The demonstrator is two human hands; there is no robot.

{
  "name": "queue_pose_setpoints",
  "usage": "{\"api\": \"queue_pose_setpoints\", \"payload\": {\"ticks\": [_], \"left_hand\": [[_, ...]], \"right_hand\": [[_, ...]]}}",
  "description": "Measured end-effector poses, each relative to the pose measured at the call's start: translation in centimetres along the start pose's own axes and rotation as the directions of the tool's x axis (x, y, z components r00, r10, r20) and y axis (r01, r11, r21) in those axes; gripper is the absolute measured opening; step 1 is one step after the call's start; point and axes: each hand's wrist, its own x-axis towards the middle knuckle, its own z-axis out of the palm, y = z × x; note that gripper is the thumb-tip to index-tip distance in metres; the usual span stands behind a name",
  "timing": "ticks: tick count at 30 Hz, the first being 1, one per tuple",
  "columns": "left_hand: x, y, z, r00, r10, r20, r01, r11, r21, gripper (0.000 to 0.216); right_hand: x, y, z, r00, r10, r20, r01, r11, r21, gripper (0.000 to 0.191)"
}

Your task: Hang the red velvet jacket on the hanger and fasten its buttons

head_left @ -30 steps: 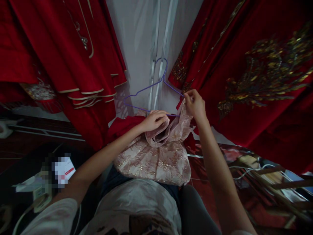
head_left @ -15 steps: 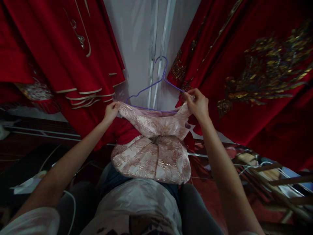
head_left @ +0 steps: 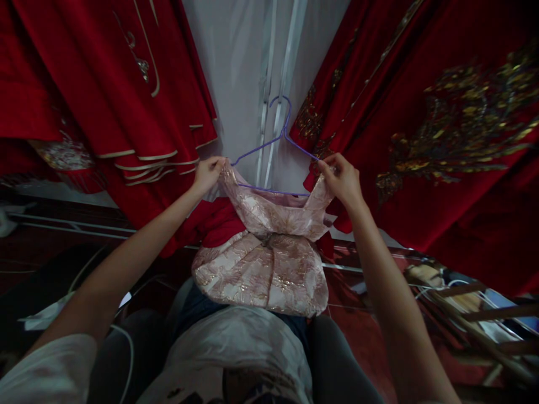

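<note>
Our left hand (head_left: 208,175) and right hand (head_left: 344,180) each pinch a strap (head_left: 231,182) of the dress (head_left: 261,275), neither hand nearer, and from our fingers (head_left: 217,161) its length runs down to our lap (head_left: 201,303), the hanger (head_left: 285,132) spanning between both hands.

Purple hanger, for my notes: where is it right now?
In the head view, upper centre, the hanger sits between left hand and right hand, partly inside the garment.

Dim light glints faintly on the brocade garment (head_left: 261,275); lower corners lie in shadow, edges stretched.
</note>
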Motion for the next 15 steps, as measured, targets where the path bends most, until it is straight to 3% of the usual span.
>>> {"api": "queue_pose_setpoints", "payload": {"ticks": [3,5,8,10,11,13,15], "left_hand": [[1.3,3.3,1.3,0.987,0.130,0.093,-0.132,0.991,0.019,0.042],[1.7,3.8,1.5,0.985,0.118,0.125,-0.117,0.993,-0.021,0.044],[1.4,1.8,0.8,0.997,-0.052,0.057,0.059,0.990,-0.126,0.046],[0.5,-0.4,0.0,0.973,-0.230,0.024,0.231,0.958,-0.173,0.044],[-0.1,-1.5,-0.6,0.949,-0.312,0.055,0.316,0.934,-0.166,0.041],[-1.5,-3.2,-1.6,0.874,-0.421,0.241,0.450,0.890,-0.078,0.035],[-2.8,-4.0,-2.4,0.736,-0.463,0.493,0.492,0.867,0.079,0.034]], "right_hand": [[-0.1,0.2,0.1,1.000,0.021,-0.014,-0.021,1.000,0.010,0.041],[-0.1,0.4,0.2,0.999,0.032,-0.017,-0.032,0.999,0.012,0.042],[-0.2,0.5,0.6,0.999,0.035,0.001,-0.035,0.999,0.020,0.042],[-0.3,0.5,0.8,0.999,0.035,0.007,-0.035,0.999,0.026,0.040],[-0.3,0.5,0.9,0.999,0.038,0.006,-0.038,0.999,0.026,0.040],[-0.4,0.5,1.1,0.999,0.046,0.009,-0.046,0.999,0.024,0.039],[-0.4,0.5,1.1,0.999,0.047,0.008,-0.047,0.999,0.025,0.039]]}}
